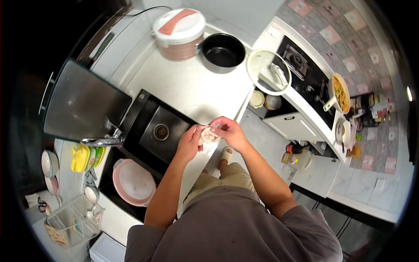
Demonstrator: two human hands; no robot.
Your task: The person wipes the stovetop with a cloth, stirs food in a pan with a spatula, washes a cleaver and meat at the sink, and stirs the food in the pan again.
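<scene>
Both of my hands meet over the counter edge beside the sink. Between them is a small crumpled pinkish-white cloth-like bundle point(208, 135), its exact kind not plain. My left hand point(190, 144) is closed around its left side. On its right side my right hand point(229, 133) pinches it with thumb and fingers. Just left of my hands is the black double sink point(146, 131), its drain point(160, 132) showing. A pink-rimmed basin point(134, 182) lies in the nearer bowl of the sink.
A pink-and-white cooker point(180, 35) and a black pot point(223, 53) stand at the back of the counter. A glass lid point(268, 72) rests near the corner. Food fills a pan point(339, 92) by the stove point(297, 59). Yellow bottles point(80, 158) flank the faucet point(102, 140).
</scene>
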